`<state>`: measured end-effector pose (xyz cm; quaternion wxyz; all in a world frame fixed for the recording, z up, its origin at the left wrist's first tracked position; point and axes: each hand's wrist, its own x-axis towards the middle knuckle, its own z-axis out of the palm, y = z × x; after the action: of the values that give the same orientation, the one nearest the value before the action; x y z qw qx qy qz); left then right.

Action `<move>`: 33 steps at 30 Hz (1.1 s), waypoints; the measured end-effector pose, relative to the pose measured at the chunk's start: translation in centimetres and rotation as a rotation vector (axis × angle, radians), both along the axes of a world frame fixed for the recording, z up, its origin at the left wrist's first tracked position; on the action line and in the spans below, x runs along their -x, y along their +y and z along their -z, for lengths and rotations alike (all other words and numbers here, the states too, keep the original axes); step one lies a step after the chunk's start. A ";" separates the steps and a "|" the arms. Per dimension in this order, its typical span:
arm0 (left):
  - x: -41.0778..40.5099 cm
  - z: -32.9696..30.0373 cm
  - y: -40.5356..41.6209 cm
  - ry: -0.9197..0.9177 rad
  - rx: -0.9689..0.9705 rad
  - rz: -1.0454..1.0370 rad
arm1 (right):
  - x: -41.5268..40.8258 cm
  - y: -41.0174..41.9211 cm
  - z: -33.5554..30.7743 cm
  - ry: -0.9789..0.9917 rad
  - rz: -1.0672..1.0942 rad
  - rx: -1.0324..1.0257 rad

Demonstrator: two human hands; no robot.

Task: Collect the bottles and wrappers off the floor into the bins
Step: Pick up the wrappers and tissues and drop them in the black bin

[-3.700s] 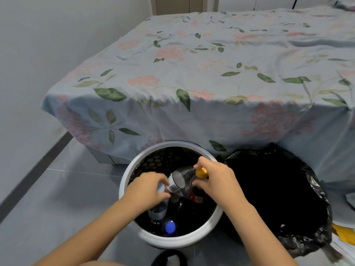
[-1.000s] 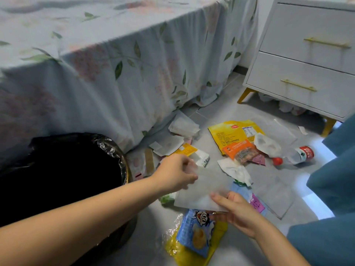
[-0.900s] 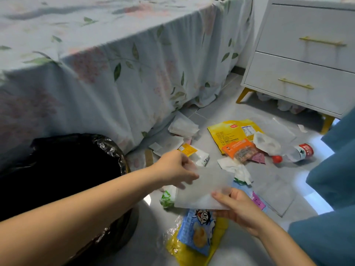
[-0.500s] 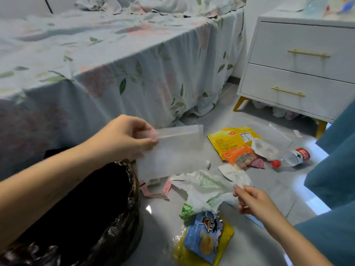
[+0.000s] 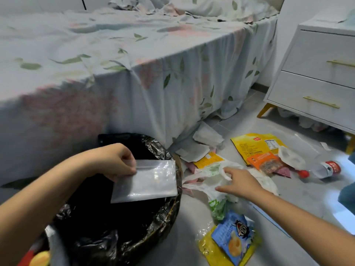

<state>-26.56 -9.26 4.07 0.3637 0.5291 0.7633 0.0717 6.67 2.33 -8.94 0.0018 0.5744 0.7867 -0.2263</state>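
A clear plastic wrapper point(image 5: 146, 181) hangs over the mouth of the black-lined bin point(image 5: 119, 217), pinched at its top corner by the left hand point(image 5: 115, 162), whose fingers point(image 5: 127, 157) curl onto it. The right hand point(image 5: 240, 184) reaches with fingers point(image 5: 227, 172) spread, touching a white and green plastic bag point(image 5: 215, 177) on the floor point(image 5: 192, 217). Beyond those fingers lie yellow and orange wrappers point(image 5: 257, 146); to their right, a bottle point(image 5: 322, 168) with a red cap. Nearer the person lies a blue snack packet point(image 5: 233, 239).

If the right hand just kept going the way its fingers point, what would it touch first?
Most likely the crumpled white plastic bag: the right hand points up-left with its fingertips right at the bag, perhaps already touching. Depth is hard to judge.
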 end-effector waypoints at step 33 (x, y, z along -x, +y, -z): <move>-11.9 -3.3 -1.9 -0.476 -0.580 0.434 | 4.4 -7.4 -13.1 0.994 -0.036 0.297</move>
<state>-14.61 -11.13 7.37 0.3723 0.7263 0.4776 0.3252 2.30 -5.10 4.17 -0.2866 0.3773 0.6617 -0.5810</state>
